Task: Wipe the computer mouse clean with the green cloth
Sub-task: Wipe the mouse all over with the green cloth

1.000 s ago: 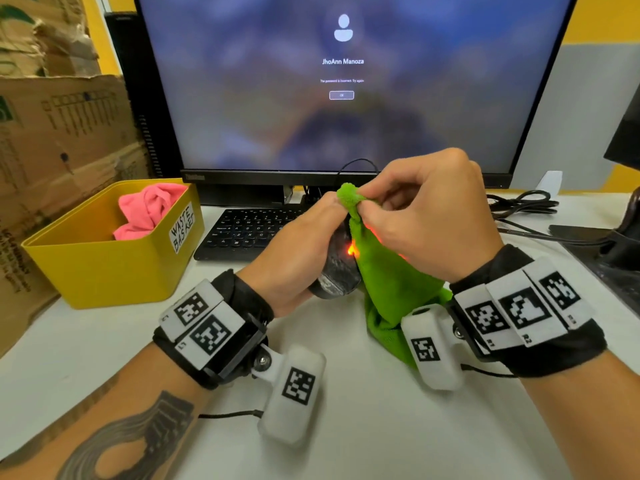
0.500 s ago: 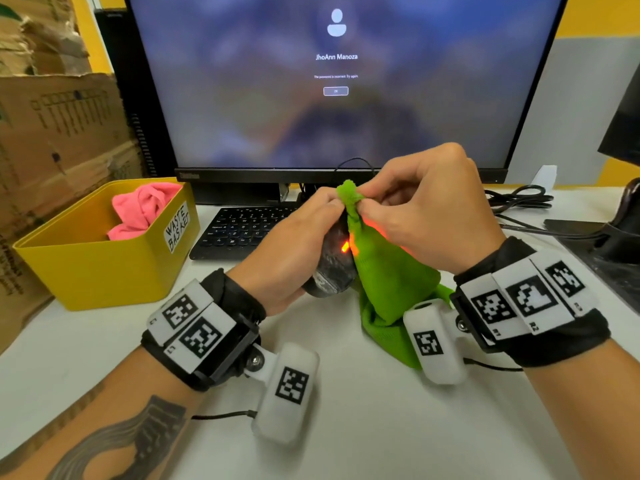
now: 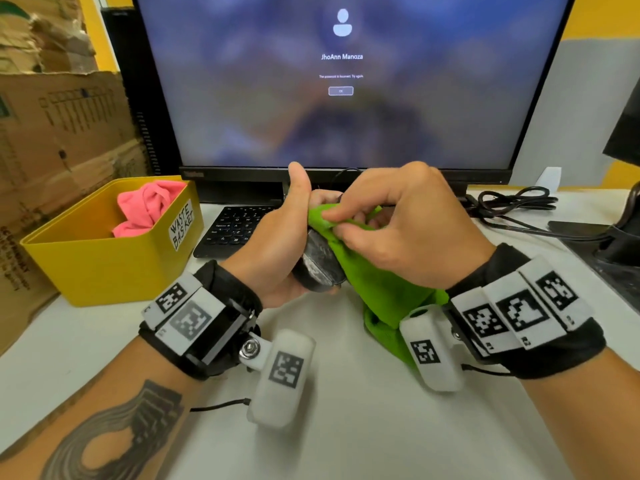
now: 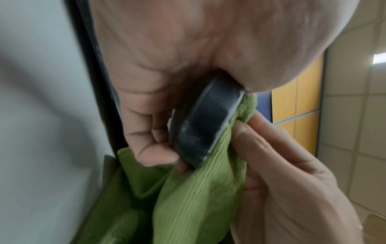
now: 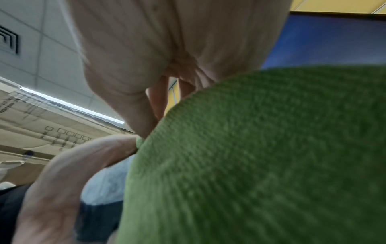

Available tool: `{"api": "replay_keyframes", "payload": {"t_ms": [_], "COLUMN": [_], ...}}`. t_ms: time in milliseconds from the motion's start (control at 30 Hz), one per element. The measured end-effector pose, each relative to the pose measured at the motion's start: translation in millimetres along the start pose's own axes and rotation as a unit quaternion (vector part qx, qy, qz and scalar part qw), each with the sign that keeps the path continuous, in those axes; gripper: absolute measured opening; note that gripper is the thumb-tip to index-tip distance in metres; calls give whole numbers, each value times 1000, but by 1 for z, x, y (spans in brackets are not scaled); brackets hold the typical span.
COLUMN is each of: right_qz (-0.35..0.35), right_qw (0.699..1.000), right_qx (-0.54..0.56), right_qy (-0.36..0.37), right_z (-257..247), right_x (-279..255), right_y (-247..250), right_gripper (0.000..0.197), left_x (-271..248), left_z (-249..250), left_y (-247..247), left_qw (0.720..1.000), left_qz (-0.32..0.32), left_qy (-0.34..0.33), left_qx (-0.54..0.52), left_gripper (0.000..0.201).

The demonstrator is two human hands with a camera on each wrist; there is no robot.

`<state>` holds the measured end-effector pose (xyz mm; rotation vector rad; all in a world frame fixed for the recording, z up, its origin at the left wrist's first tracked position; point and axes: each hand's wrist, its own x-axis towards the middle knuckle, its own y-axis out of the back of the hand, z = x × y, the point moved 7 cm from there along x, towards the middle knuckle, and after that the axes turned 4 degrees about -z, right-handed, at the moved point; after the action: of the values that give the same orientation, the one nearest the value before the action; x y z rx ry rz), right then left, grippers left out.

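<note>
At far left, cardboard boxes (image 3: 59, 133) are stacked beside a yellow bin (image 3: 104, 268) labelled "WASTE BASKET", in which a pink cloth (image 3: 145, 207) is bundled. The bin is set on the white counter (image 3: 346, 427), in front of a monitor (image 3: 346, 81) on which a login screen is shown; a black keyboard (image 3: 235, 230) is partly visible below the monitor, behind the hands. The computer mouse (image 3: 320, 263) is held raised above the counter, at centre, in the left hand (image 3: 277, 251): the left fingers (image 4: 146, 132) are curled round its body, with the thumb pointed upward in the head view. In the left wrist view, the dark, smudged side of the mouse (image 4: 206, 125) is seen tilted, with cloth laid against its far face. The green cloth (image 3: 374, 282) is pinched at its upper edge by the right hand (image 3: 408, 226), thumb and forefinger being closed on the fabric where it is pressed onto the mouse; the rest of the cloth is draped downward under the right wrist to the counter. The right wrist view is largely filled by the cloth (image 5: 261, 156), out of focus, so the mouse cannot be made out there. Black cables (image 3: 512, 206) are coiled on the counter at right, beyond which a dark object at the frame edge cannot be identified
</note>
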<state>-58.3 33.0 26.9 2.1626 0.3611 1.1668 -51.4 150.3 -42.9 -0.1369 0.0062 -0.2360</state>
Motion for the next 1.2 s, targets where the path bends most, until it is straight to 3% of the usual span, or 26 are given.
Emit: {"api": "replay_keyframes", "payload": {"t_ms": [100, 233, 333, 433, 533, 800, 967, 1067, 1200], "right_qz": [-23, 19, 39, -27, -72, 53, 46, 23, -52], "right_qw": [999, 996, 997, 1000, 997, 997, 995, 996, 998], "right_qx": [-5, -75, -63, -9, 5, 17, -39, -72, -31], "right_qy": [-22, -41, -14, 8, -22, -46, -74, -41, 4], "right_z": [10, 19, 7, -3, 8, 16, 23, 9, -9], "right_x": [-1, -1, -1, -3, -3, -1, -2, -1, -3], "right_y": [7, 20, 13, -2, 0, 48, 29, 12, -11], "right_gripper": [12, 11, 17, 21, 21, 14, 18, 19, 19], "left_x": [0, -1, 0, 0, 0, 2, 6, 6, 8], "left_z": [2, 1, 0, 1, 2, 6, 6, 4, 2], "left_y": [1, 1, -1, 0, 4, 10, 11, 11, 17], "left_qw": [1000, 999, 1000, 1000, 1000, 1000, 999, 999, 998], "left_qz": [13, 24, 12, -2, 10, 15, 28, 32, 58], "left_qy": [2, 17, 20, 13, 13, -2, -20, -27, -30], "left_qx": [5, 26, 21, 7, 3, 3, -11, -26, -25], "left_gripper": [88, 85, 88, 91, 91, 87, 84, 81, 79]}}
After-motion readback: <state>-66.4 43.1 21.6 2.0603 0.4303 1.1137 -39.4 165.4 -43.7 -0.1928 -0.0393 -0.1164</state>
